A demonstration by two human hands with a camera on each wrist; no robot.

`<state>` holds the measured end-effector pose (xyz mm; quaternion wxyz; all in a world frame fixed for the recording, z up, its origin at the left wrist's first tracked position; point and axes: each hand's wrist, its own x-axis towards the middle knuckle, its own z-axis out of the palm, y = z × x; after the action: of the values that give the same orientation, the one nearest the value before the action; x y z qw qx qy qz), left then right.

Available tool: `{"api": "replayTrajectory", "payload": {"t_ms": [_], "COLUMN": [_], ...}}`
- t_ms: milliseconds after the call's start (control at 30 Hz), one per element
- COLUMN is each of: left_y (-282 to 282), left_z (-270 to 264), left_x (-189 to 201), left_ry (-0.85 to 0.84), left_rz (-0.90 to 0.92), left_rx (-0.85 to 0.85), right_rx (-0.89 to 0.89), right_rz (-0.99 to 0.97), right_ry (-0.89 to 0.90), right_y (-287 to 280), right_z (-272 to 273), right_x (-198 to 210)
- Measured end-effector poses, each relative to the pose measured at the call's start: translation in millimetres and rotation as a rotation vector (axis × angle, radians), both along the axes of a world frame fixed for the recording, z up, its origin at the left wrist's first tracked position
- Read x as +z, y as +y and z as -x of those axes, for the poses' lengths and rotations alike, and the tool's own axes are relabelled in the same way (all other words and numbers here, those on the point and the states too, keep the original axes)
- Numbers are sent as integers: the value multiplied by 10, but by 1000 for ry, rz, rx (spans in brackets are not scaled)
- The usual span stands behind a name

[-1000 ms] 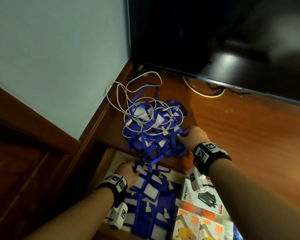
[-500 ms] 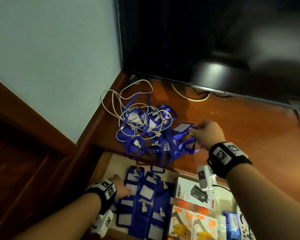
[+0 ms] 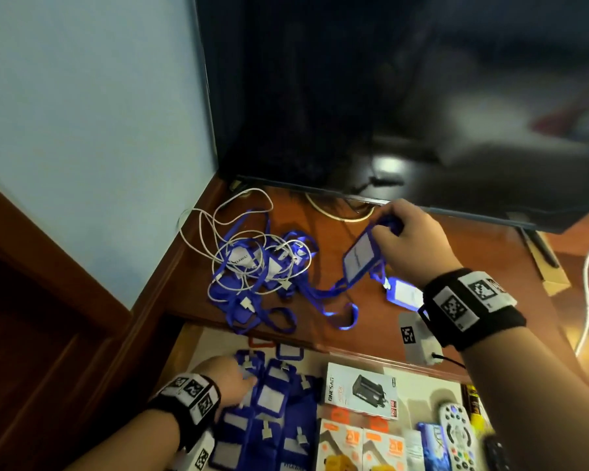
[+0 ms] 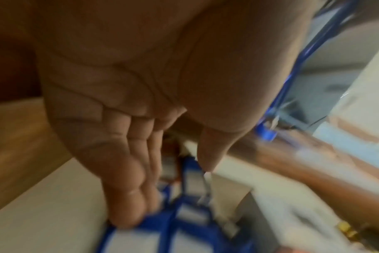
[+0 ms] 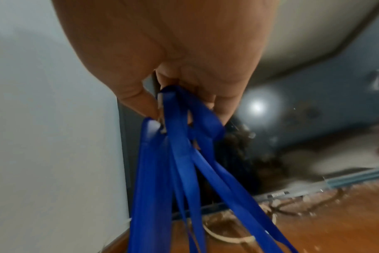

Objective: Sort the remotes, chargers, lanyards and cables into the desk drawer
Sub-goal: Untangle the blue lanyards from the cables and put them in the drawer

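Above the desktop (image 3: 405, 334), a blue lanyard (image 3: 357, 258) is pinched at its strap by the right hand (image 3: 410, 243) — lifted partly clear of the tangled pile (image 3: 252, 273). In the open drawer (image 3: 198, 345), sorted lanyards (image 3: 269, 402) are pressed under the flat, straight-fingered left hand (image 3: 230, 380). Judged next — freeing the trailing strap, then laying it there

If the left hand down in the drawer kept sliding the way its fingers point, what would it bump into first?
Probably nothing new: the left hand already has its straight fingertips on the blue badge holders lying in the drawer. Going on, it would push further across them; the depth is hard to judge.
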<state>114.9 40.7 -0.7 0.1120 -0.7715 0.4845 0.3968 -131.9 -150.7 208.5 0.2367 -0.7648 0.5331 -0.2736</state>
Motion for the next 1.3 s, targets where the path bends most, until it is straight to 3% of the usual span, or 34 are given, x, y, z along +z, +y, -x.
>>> {"api": "replayTrajectory", "payload": {"t_ms": [67,200,267,367,433,667,800,967,1133,1233,1300], "left_y": [-154,-548,-809,-1213,-1422,-1766,-1836,-1746,-1698,-1723,-1738], "left_z": [166,401,467,595,651,455,251,138,100,130,205], "left_x": [493,1639,2024,2342,2440,2632,2755,3017,3252,3298,3282], "left_ry": [78,305,480,664,764,626,371,237,286,391,480], "left_rz": [145,796,945,897,880,1089,1236,1438,1555,1463,1357], "left_rx": [-49,33,15,-106,-94,26,52,148,281,282,328], "right_rx": [71,191,241,287,283,157,61,-3,-72,-91,31], "right_rz": [7,-5,7,75,114,180,209,155,94,96,-106], "right_ry": [-74,-178,-237,-316,-335,-301,-232,-168,-168,-247,-398], "right_y": [32,95,120,119,84,-113,-247,-315,-259,-123,-13], "right_z": [38,94,104,105,104,197,208,155,71,-66,-214], "right_x": [156,478,629,806,864,827,649,466,378,480,591]}}
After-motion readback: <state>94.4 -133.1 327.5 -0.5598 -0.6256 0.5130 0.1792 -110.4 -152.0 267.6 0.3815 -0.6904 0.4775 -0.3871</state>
